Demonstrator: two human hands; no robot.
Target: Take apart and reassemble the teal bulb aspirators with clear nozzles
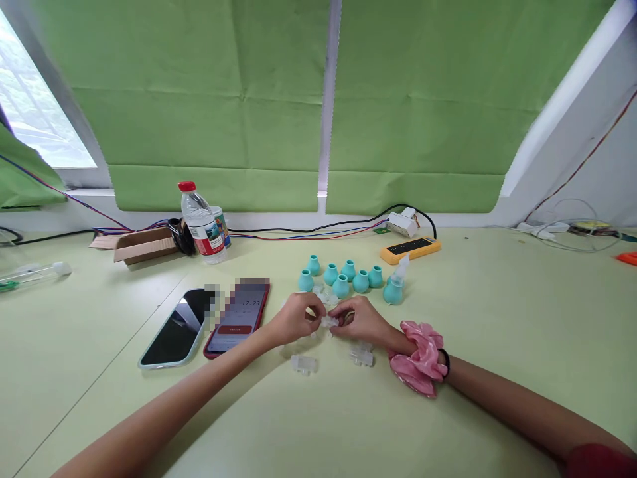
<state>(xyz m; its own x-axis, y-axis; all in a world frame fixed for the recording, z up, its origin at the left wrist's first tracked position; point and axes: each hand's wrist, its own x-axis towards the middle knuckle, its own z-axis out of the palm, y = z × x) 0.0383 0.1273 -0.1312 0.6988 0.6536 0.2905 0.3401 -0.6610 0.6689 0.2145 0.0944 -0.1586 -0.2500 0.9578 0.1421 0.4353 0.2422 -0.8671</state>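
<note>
My left hand [294,317] and my right hand [361,321] meet at the middle of the pale green table, both pinching one small clear plastic piece [329,322] between their fingertips. Two more clear plastic pieces lie just in front of my hands, one [303,364] on the left and one [361,357] on the right. Behind my hands stand several teal rubber bulbs [341,279]. A teal bulb with a clear nozzle fitted [395,285] stands to their right. A pink scrunchie [419,358] sits on my right wrist.
Two phones lie left of my hands, a dark one [175,330] and a red-cased one [239,318] with its screen lit. A water bottle [202,224], a cardboard box [142,245], an orange power strip [411,248] and cables run along the far edge under green blinds.
</note>
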